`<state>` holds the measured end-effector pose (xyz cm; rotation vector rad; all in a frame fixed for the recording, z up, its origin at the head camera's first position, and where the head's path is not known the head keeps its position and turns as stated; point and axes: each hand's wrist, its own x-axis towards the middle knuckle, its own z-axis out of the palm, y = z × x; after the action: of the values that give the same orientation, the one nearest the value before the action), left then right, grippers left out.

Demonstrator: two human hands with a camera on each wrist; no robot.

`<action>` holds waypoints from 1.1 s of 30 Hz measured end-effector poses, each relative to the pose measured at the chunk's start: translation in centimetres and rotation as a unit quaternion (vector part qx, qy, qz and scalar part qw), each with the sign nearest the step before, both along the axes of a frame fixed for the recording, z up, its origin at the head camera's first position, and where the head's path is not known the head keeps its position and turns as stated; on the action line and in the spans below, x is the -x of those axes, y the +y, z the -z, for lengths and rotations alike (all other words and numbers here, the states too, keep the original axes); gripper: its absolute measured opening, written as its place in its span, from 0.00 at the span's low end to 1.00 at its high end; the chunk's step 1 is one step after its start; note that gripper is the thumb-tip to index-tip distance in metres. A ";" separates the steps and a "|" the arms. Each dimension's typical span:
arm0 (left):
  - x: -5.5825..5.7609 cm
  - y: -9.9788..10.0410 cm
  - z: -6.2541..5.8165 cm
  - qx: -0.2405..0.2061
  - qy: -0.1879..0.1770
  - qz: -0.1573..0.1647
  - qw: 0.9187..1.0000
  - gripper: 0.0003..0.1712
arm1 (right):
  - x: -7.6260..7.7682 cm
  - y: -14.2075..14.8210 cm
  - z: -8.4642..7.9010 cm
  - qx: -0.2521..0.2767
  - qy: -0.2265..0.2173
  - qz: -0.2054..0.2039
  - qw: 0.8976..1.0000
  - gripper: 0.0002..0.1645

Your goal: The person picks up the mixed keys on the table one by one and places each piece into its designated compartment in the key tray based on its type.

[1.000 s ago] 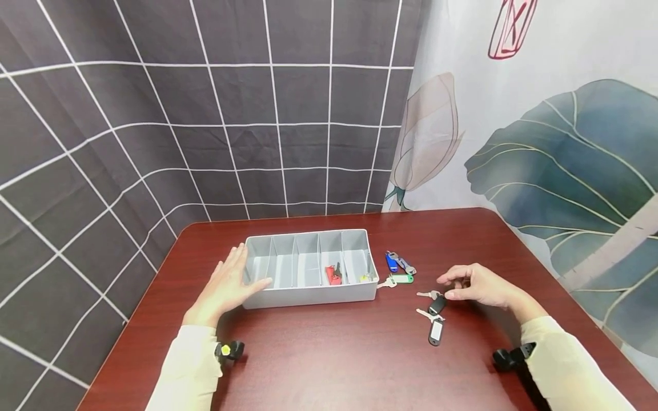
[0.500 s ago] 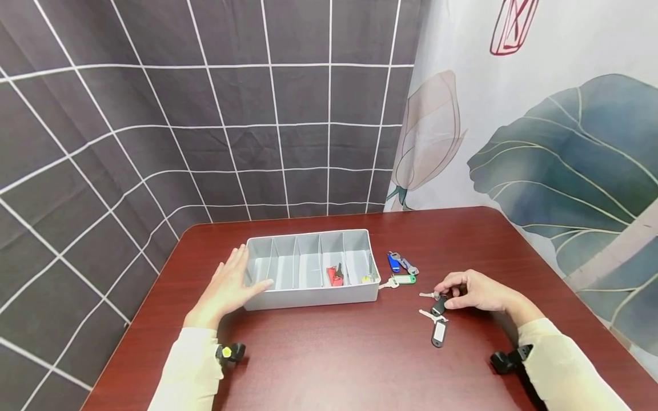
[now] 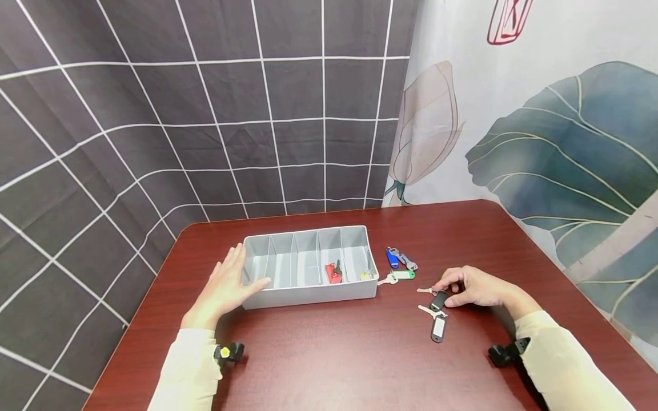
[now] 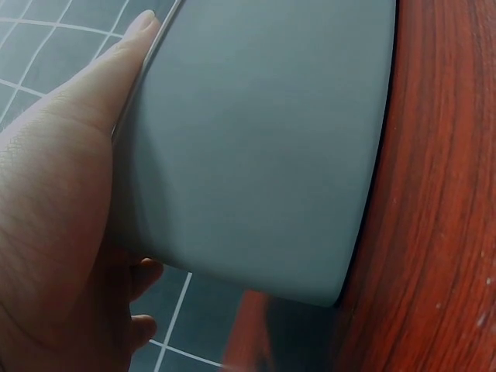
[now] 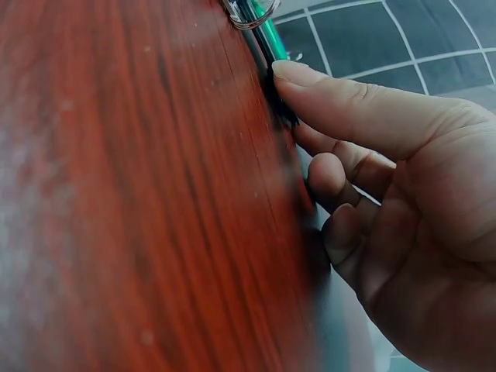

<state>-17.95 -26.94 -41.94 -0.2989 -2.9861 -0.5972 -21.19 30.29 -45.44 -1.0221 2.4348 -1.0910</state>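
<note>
My left hand (image 3: 222,288) rests on the left end of a grey divided tray (image 3: 308,295), its fingers straight along that end. In the left wrist view the thumb (image 4: 101,77) lies along the rim of the tray (image 4: 256,155). My right hand (image 3: 475,287) pinches a black key tag (image 3: 438,301) between thumb and forefinger, low over the table. A key (image 3: 425,290) lies beside that tag. In the right wrist view the right hand (image 5: 387,170) partly hides the black tag. Another black tag (image 3: 438,329) with a white label and a key (image 3: 430,311) lies just nearer.
A blue key tag (image 3: 392,257) and a green tag (image 3: 403,275) with keys lie between the tray and my right hand. Inside the tray, a red tag (image 3: 333,274) with a dark key and a yellow tag (image 3: 366,275) occupy separate compartments. A curtain (image 3: 288,114) hangs behind the table.
My right hand has come down and left onto the black key tag, and thumb and forefinger have closed on it. My left hand stays at the tray's end.
</note>
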 end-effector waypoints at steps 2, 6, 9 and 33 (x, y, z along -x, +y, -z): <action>0.0 0.0 0.0 0.000 -0.001 0.000 1.000 0.66 | 0.0 -0.1 -0.1 -0.002 0.000 0.003 1.000 0.18; 0.0 0.0 0.0 0.000 -0.001 0.000 1.000 0.66 | 0.0 -0.5 -0.2 -0.009 0.001 0.017 1.000 0.17; 0.0 0.0 0.0 0.000 0.000 0.000 1.000 0.66 | 0.1 -0.7 -0.3 -0.016 0.005 0.032 0.999 0.14; 0.0 -0.1 0.1 0.003 0.003 -0.002 1.000 0.65 | 2.7 -1.7 0.8 -0.025 -0.008 0.210 0.977 0.14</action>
<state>-17.99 -26.99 -42.09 -0.2956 -2.9820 -0.5869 -23.90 28.56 -46.25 -0.4891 2.7218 -1.1433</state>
